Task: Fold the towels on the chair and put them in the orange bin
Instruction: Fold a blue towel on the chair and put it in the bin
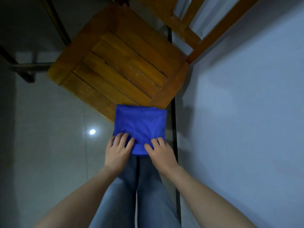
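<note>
towel [141,122] folded, blue; left hand [117,150], right hand [162,153] grip near edge

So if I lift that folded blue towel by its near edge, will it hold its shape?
Probably not. The blue towel is soft cloth that creases under the left hand and right hand, so it should droop. The stacked layers at its far edge may slide open.
</note>
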Motion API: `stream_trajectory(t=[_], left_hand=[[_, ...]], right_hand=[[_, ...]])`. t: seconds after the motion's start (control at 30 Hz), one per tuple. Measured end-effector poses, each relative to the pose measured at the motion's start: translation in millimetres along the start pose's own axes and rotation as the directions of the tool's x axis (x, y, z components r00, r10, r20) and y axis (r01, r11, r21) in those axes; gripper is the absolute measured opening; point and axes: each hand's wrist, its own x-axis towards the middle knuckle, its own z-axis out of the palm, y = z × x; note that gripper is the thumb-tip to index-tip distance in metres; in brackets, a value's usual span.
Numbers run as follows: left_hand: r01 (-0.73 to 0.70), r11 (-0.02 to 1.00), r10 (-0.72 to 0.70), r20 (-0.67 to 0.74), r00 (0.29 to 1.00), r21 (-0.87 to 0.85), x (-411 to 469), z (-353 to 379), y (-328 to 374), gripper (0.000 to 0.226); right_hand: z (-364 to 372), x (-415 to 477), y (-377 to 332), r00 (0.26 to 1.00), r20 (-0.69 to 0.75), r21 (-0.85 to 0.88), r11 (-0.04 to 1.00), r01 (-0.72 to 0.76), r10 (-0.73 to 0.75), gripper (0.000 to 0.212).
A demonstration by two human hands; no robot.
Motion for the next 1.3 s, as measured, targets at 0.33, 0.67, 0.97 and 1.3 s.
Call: stream_trajectory(t=[0.33,0.67,0.97,1.3], left_hand=[[-0.121,0.993,0.120,-0.044,0.992,-0.015,39.9,-110.2,2.1,0.048],[-0.143,0.974,0.187,-0.272,0.944,0.175,63.7,-259.1,-23.1,0.032],[0.120,0.934,0.107,-0.584,0.804,0.336,32.7,-402.9,-83.1,0.025],[0.415,0.774,0.076,-0.721,0.689,0.478,-112.6,-527.5,-182.3,0.026]], right_hand=[[-94.5,24.1,23.4,0.991,-0.108,-0.029,0.996,0.080,-0.083,0.025],[-234.5,72.8,25.3,0.878,-0.309,-0.134,0.931,0.340,-0.365,0.022],[-388.5,151.2,-44.0,0.602,-0.351,-0.440,0.694,0.570,-0.717,0.032],[-479.8,205.4,-236.2,0.276,-0.425,-0.543,0.487,0.684,-0.862,0.053]])
